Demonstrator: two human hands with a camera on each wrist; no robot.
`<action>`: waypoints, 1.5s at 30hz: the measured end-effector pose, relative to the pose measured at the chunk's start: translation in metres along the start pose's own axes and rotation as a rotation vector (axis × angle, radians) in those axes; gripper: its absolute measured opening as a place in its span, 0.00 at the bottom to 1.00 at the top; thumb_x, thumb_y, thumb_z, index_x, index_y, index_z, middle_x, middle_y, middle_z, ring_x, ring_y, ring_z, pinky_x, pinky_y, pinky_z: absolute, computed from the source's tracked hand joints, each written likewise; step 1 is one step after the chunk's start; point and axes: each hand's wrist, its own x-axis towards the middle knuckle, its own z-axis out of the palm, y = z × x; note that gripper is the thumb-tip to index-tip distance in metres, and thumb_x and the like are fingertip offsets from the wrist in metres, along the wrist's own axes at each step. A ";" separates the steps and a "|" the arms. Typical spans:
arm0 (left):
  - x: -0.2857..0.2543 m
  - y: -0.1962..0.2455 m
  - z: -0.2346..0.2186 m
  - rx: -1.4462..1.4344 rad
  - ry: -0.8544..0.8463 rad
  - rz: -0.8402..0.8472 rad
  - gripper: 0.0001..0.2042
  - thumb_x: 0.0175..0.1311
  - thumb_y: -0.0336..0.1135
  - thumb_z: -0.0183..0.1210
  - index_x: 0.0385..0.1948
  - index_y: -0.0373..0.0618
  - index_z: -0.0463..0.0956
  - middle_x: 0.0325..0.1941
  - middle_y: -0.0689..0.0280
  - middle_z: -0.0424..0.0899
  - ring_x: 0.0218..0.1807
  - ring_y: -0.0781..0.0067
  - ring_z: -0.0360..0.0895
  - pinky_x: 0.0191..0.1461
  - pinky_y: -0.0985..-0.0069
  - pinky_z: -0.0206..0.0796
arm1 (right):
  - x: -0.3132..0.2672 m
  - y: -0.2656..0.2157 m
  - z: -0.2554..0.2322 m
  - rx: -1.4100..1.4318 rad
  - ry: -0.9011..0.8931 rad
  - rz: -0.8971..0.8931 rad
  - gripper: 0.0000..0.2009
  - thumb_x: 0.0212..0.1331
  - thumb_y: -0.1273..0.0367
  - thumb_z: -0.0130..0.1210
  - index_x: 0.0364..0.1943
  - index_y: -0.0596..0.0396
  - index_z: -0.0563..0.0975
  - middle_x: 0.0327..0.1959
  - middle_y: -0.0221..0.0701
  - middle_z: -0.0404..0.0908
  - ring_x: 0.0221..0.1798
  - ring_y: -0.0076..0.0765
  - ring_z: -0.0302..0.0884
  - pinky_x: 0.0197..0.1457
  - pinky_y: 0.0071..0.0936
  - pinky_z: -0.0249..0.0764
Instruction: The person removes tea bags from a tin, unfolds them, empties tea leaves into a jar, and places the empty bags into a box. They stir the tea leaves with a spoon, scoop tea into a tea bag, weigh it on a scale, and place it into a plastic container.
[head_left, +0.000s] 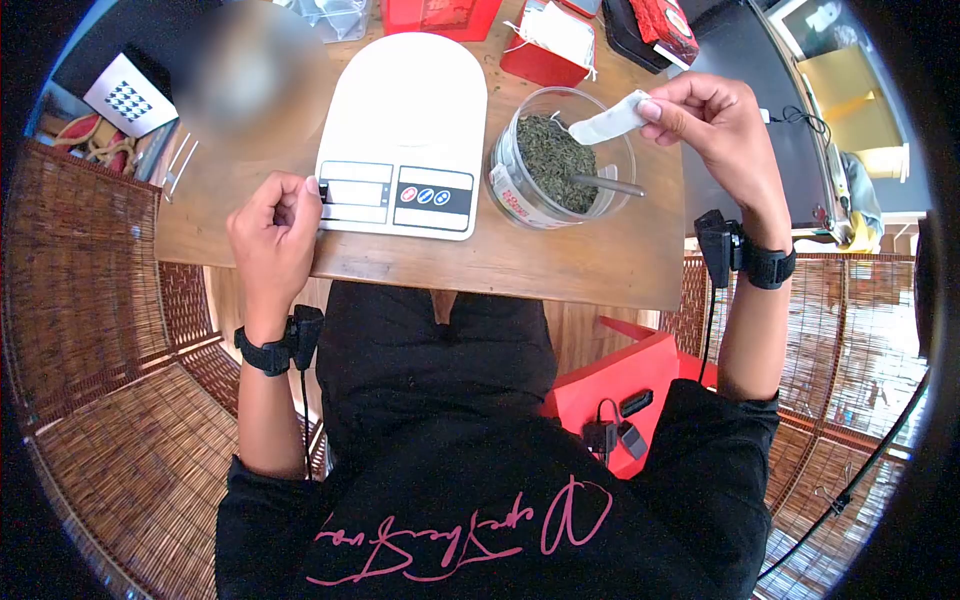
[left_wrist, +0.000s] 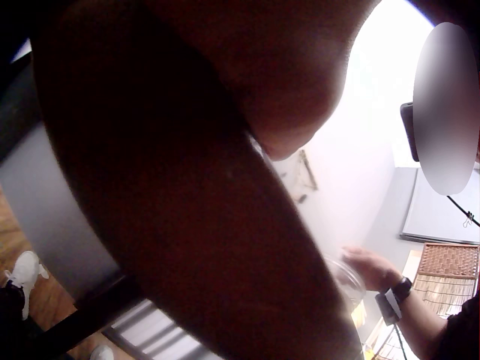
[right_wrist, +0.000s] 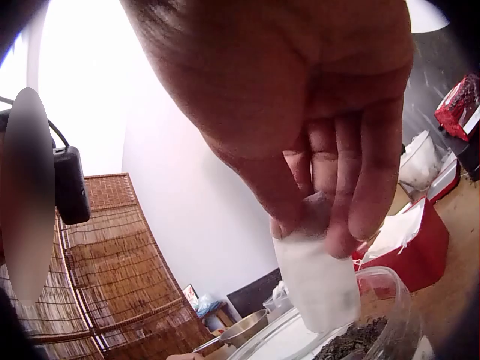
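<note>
In the head view my right hand (head_left: 708,122) pinches a white tea bag (head_left: 608,122) between thumb and fingers. The bag hangs over the rim of a clear plastic tub (head_left: 517,196), which holds dried green tea leaves (head_left: 548,160). A metal spoon (head_left: 612,184) stands in the leaves, its handle over the tub's right side. The right wrist view shows the bag (right_wrist: 319,289) with its lower end just above the tub. My left hand (head_left: 274,232), fingers curled in, rests on the table at the near left corner of a white kitchen scale (head_left: 405,110).
Behind the tub a red box (head_left: 545,62) holds white tea bags with strings. Further right lies a red and black package (head_left: 662,32). A clear plastic container (head_left: 335,18) and another red box (head_left: 440,18) stand at the back. The wooden table's (head_left: 430,265) front edge runs close to my lap.
</note>
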 end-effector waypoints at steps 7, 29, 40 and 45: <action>-0.001 0.001 0.000 -0.011 -0.007 -0.007 0.11 0.72 0.32 0.62 0.28 0.36 0.78 0.21 0.74 0.74 0.26 0.87 0.66 0.29 0.83 0.59 | -0.002 -0.001 0.007 -0.025 0.039 0.010 0.10 0.66 0.65 0.66 0.36 0.60 0.85 0.30 0.27 0.87 0.31 0.18 0.82 0.37 0.18 0.78; -0.001 -0.003 0.000 0.016 -0.013 0.000 0.11 0.72 0.32 0.61 0.29 0.36 0.79 0.21 0.74 0.75 0.26 0.87 0.67 0.30 0.83 0.58 | -0.007 -0.003 0.025 -0.009 0.136 -0.155 0.09 0.65 0.68 0.66 0.37 0.63 0.85 0.32 0.27 0.88 0.36 0.16 0.80 0.40 0.19 0.76; 0.000 -0.001 0.001 0.013 0.008 0.040 0.10 0.72 0.32 0.61 0.28 0.36 0.79 0.21 0.74 0.75 0.25 0.87 0.67 0.28 0.82 0.59 | -0.011 -0.014 0.025 -0.226 0.118 -0.144 0.08 0.65 0.69 0.66 0.38 0.61 0.85 0.28 0.28 0.86 0.32 0.17 0.79 0.36 0.19 0.74; 0.001 0.004 0.001 0.030 0.032 0.026 0.09 0.66 0.29 0.63 0.27 0.35 0.78 0.18 0.67 0.75 0.22 0.83 0.68 0.28 0.79 0.61 | -0.008 -0.009 0.018 -0.186 0.110 -0.275 0.05 0.64 0.75 0.64 0.41 0.61 0.86 0.31 0.29 0.87 0.32 0.19 0.80 0.37 0.20 0.76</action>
